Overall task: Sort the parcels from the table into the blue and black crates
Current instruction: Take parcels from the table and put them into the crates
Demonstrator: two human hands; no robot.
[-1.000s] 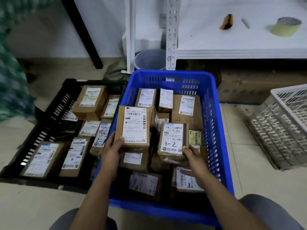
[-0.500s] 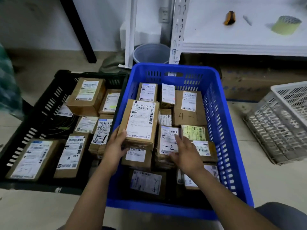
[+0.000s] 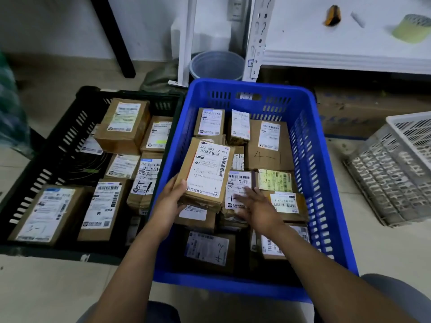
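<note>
A blue crate [image 3: 310,145] stands on the floor before me, filled with several brown labelled parcels. My left hand [image 3: 170,201] grips the near left corner of a large parcel [image 3: 206,171] whose label reads 502 602 12 815; it lies tilted on top of the others. My right hand [image 3: 256,206] hovers flat with straight fingers over a smaller parcel marked 1-2 [image 3: 239,185], which lies in the blue crate. To the left sits a black crate [image 3: 53,145] holding several more labelled parcels.
A white slatted crate [image 3: 394,169] lies tilted at the right. A white shelf [image 3: 338,59] at the back carries a tape roll [image 3: 410,29] and a small orange-black item [image 3: 331,15]. A grey bucket [image 3: 217,65] and a black leg [image 3: 114,36] stand behind the crates.
My right hand set the 1-2 parcel down in the blue crate and let go of it, its fingers now straight. My left hand still holds the large parcel, lowered slightly.
</note>
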